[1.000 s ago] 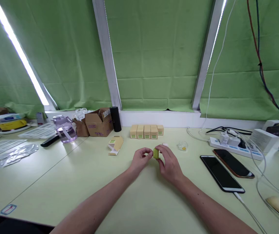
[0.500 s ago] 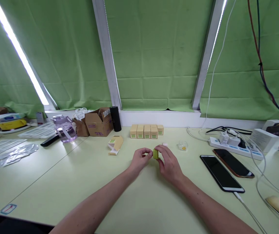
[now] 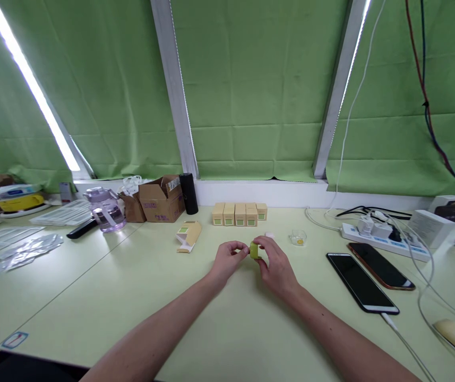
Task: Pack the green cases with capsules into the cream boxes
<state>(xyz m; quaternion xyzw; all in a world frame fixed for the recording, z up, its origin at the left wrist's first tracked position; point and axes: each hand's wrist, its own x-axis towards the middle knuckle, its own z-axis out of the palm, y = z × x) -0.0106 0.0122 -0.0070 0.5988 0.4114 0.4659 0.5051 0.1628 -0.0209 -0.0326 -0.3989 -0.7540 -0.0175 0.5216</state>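
Between the fingertips and thumb of my right hand (image 3: 278,268) is a small yellow-green block-like piece (image 3: 254,250), held upright just above the table. My left hand (image 3: 228,260) is closed in a pinch at the piece's left side; whatever its fingertips hold is too small to name. Behind the right hand lies a small pale pink item (image 3: 269,234), partly covered by the fingers. A small clear container (image 3: 298,237) with something yellow in it stands to the right. An opened small cardboard box (image 3: 189,236) lies on its side to the left.
Several small tan boxes (image 3: 235,214) stand in a row at the back. Two phones (image 3: 362,282) and a power strip (image 3: 384,241) with cables lie to the right. On the left are a purple water jug (image 3: 105,209), a carton (image 3: 161,199) and a black cylinder (image 3: 188,193).
The yellow-green piece has turned slightly between my right fingers, and its side opening no longer shows. Both hands stay in nearly the same place.
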